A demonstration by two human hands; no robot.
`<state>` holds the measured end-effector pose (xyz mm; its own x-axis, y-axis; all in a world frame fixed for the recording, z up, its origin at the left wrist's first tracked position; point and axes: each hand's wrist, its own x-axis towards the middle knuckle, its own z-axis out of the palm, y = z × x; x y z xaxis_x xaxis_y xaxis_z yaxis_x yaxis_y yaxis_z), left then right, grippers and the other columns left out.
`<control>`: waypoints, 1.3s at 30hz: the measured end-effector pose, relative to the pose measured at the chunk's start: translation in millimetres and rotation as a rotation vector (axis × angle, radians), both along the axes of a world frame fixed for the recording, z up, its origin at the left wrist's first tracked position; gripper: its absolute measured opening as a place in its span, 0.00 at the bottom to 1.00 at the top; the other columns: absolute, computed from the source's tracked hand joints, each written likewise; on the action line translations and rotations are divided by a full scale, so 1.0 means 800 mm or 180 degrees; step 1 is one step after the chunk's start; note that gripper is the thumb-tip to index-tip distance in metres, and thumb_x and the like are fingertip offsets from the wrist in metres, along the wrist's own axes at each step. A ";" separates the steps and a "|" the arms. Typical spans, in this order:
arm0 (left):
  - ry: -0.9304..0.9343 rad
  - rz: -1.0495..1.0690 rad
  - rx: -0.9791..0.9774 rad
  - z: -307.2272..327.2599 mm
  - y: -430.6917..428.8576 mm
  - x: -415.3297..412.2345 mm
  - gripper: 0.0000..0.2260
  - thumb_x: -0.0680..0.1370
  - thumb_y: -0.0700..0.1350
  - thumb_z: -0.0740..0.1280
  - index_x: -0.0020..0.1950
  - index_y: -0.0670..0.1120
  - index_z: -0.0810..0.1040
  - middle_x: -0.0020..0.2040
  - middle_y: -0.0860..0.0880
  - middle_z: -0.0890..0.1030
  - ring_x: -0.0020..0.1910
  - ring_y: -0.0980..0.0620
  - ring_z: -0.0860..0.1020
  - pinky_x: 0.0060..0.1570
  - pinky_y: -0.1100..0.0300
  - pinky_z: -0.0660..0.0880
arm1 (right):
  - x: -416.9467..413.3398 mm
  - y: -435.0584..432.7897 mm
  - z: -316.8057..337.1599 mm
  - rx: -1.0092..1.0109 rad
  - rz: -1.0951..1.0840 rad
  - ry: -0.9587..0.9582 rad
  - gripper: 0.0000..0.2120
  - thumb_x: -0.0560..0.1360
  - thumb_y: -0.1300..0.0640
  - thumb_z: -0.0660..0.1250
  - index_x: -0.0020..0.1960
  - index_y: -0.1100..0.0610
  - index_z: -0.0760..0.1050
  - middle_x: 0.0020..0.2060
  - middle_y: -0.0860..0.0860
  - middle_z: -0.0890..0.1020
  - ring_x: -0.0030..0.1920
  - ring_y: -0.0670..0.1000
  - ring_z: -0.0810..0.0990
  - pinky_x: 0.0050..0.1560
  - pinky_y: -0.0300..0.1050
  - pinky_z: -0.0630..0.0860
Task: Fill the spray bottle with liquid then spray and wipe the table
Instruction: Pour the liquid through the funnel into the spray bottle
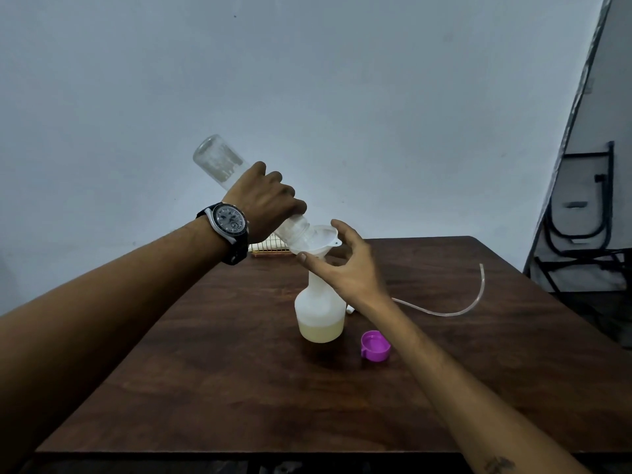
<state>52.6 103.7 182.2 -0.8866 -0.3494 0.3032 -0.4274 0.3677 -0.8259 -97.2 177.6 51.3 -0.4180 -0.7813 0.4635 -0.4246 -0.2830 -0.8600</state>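
A white translucent spray bottle (pixel 319 311) stands open near the middle of the dark wooden table (pixel 239 388), with pale yellow liquid in its bottom third. A white funnel (pixel 316 239) sits in its neck. My left hand (pixel 270 196) grips a clear plastic bottle (pixel 219 160), tipped steeply so its mouth is in the funnel. My right hand (pixel 345 265) holds the funnel's rim between thumb and fingers.
A purple cap (pixel 374 345) lies on the table right of the spray bottle. A clear tube (pixel 468 304) curves across the right side, its white end partly behind my right forearm. A yellowish cloth (pixel 268 246) lies at the far edge. Folded chairs (pixel 581 213) lean at right.
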 end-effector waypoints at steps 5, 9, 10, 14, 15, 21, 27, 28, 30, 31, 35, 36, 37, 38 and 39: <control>0.0060 0.0023 0.0014 -0.002 0.001 0.001 0.18 0.80 0.37 0.59 0.62 0.56 0.75 0.49 0.52 0.81 0.52 0.46 0.78 0.45 0.54 0.62 | -0.001 -0.001 0.001 0.0122 0.0049 0.0083 0.46 0.65 0.37 0.81 0.78 0.46 0.67 0.75 0.49 0.74 0.71 0.49 0.76 0.68 0.54 0.78; 0.0187 0.0030 0.0016 -0.007 -0.002 0.003 0.18 0.79 0.37 0.59 0.61 0.56 0.76 0.48 0.52 0.81 0.51 0.45 0.78 0.45 0.54 0.61 | -0.003 0.003 0.002 0.0143 0.0053 0.0133 0.46 0.65 0.36 0.81 0.78 0.45 0.66 0.75 0.46 0.73 0.72 0.47 0.74 0.69 0.54 0.77; 0.0242 0.0037 0.0045 -0.008 -0.003 0.004 0.18 0.78 0.37 0.59 0.61 0.56 0.76 0.48 0.52 0.81 0.51 0.45 0.78 0.45 0.54 0.61 | -0.003 0.004 0.001 0.0164 0.0058 0.0151 0.47 0.65 0.36 0.81 0.78 0.44 0.66 0.75 0.46 0.72 0.73 0.47 0.72 0.70 0.54 0.76; 0.0503 0.0151 0.0229 -0.011 -0.009 0.005 0.19 0.76 0.36 0.60 0.60 0.56 0.76 0.47 0.52 0.81 0.50 0.46 0.78 0.44 0.55 0.61 | -0.004 0.007 0.003 0.0260 0.0101 0.0136 0.48 0.66 0.39 0.82 0.79 0.43 0.63 0.77 0.47 0.70 0.74 0.46 0.70 0.72 0.51 0.73; 0.0581 0.0170 0.0307 -0.012 -0.011 0.005 0.19 0.75 0.37 0.61 0.61 0.56 0.76 0.48 0.52 0.81 0.50 0.46 0.78 0.44 0.55 0.62 | -0.003 0.008 0.004 0.0260 0.0109 0.0123 0.48 0.66 0.40 0.82 0.79 0.43 0.62 0.76 0.47 0.70 0.72 0.45 0.70 0.71 0.49 0.73; 0.1029 0.0254 0.0879 -0.016 -0.020 0.009 0.20 0.72 0.40 0.67 0.62 0.56 0.76 0.48 0.52 0.83 0.50 0.46 0.81 0.43 0.55 0.66 | -0.006 0.018 0.004 0.0372 0.0190 0.0120 0.55 0.66 0.45 0.84 0.83 0.43 0.54 0.75 0.46 0.70 0.68 0.42 0.72 0.67 0.44 0.70; 0.1595 0.0241 0.1416 -0.025 -0.029 0.025 0.20 0.70 0.46 0.69 0.61 0.56 0.76 0.44 0.54 0.82 0.45 0.46 0.81 0.39 0.59 0.67 | -0.052 0.049 -0.019 0.1575 0.0033 0.0882 0.54 0.65 0.37 0.82 0.83 0.45 0.56 0.80 0.51 0.64 0.78 0.55 0.66 0.74 0.57 0.70; 0.1708 0.0262 0.1485 -0.026 -0.028 0.028 0.20 0.70 0.48 0.70 0.62 0.56 0.76 0.44 0.54 0.82 0.44 0.46 0.81 0.39 0.58 0.67 | -0.059 0.056 -0.025 0.1889 -0.0036 0.1156 0.50 0.65 0.35 0.80 0.81 0.44 0.61 0.78 0.51 0.66 0.77 0.56 0.67 0.72 0.57 0.71; 0.1936 0.0345 0.1601 -0.029 -0.026 0.032 0.19 0.70 0.51 0.71 0.61 0.55 0.77 0.42 0.53 0.80 0.42 0.45 0.79 0.40 0.58 0.66 | -0.065 0.069 -0.034 0.2358 -0.0084 0.1652 0.42 0.68 0.36 0.78 0.77 0.43 0.68 0.75 0.51 0.69 0.75 0.56 0.67 0.70 0.53 0.71; 0.2056 0.0396 0.1666 -0.031 -0.024 0.034 0.19 0.70 0.53 0.71 0.60 0.56 0.77 0.41 0.54 0.77 0.41 0.45 0.77 0.40 0.57 0.65 | -0.065 0.074 -0.037 0.2486 -0.0082 0.1822 0.38 0.69 0.37 0.78 0.76 0.43 0.71 0.75 0.50 0.70 0.75 0.56 0.67 0.69 0.52 0.71; 0.2543 0.0611 0.1992 -0.039 -0.020 0.043 0.17 0.69 0.58 0.72 0.56 0.57 0.77 0.43 0.53 0.77 0.42 0.45 0.75 0.42 0.56 0.67 | -0.059 0.086 -0.040 0.2713 0.0090 0.2012 0.32 0.72 0.41 0.78 0.74 0.42 0.74 0.76 0.50 0.71 0.74 0.54 0.70 0.69 0.49 0.71; 0.2642 0.0657 0.2126 -0.042 -0.020 0.045 0.18 0.68 0.60 0.73 0.55 0.56 0.76 0.45 0.53 0.78 0.43 0.45 0.76 0.43 0.56 0.68 | -0.056 0.088 -0.039 0.2741 0.0113 0.2072 0.31 0.72 0.42 0.78 0.73 0.42 0.74 0.75 0.50 0.71 0.74 0.53 0.70 0.68 0.47 0.72; 0.2737 0.0689 0.2291 -0.044 -0.019 0.047 0.19 0.67 0.62 0.73 0.53 0.56 0.76 0.46 0.53 0.79 0.44 0.46 0.77 0.43 0.56 0.69 | -0.053 0.088 -0.038 0.2765 0.0117 0.2120 0.29 0.73 0.43 0.77 0.73 0.42 0.74 0.75 0.50 0.71 0.73 0.53 0.71 0.66 0.47 0.72; 0.2845 0.0698 0.2465 -0.048 -0.018 0.050 0.21 0.65 0.65 0.72 0.51 0.56 0.75 0.47 0.53 0.80 0.45 0.46 0.78 0.43 0.56 0.71 | -0.050 0.089 -0.038 0.2776 0.0122 0.2167 0.29 0.73 0.43 0.77 0.73 0.42 0.74 0.75 0.51 0.72 0.73 0.52 0.71 0.65 0.46 0.72; 0.2963 0.0685 0.2630 -0.051 -0.017 0.052 0.22 0.62 0.67 0.70 0.49 0.56 0.75 0.46 0.54 0.81 0.45 0.46 0.79 0.43 0.55 0.72 | -0.046 0.089 -0.037 0.2810 0.0105 0.2191 0.31 0.74 0.43 0.77 0.74 0.43 0.73 0.75 0.52 0.72 0.72 0.53 0.72 0.65 0.46 0.72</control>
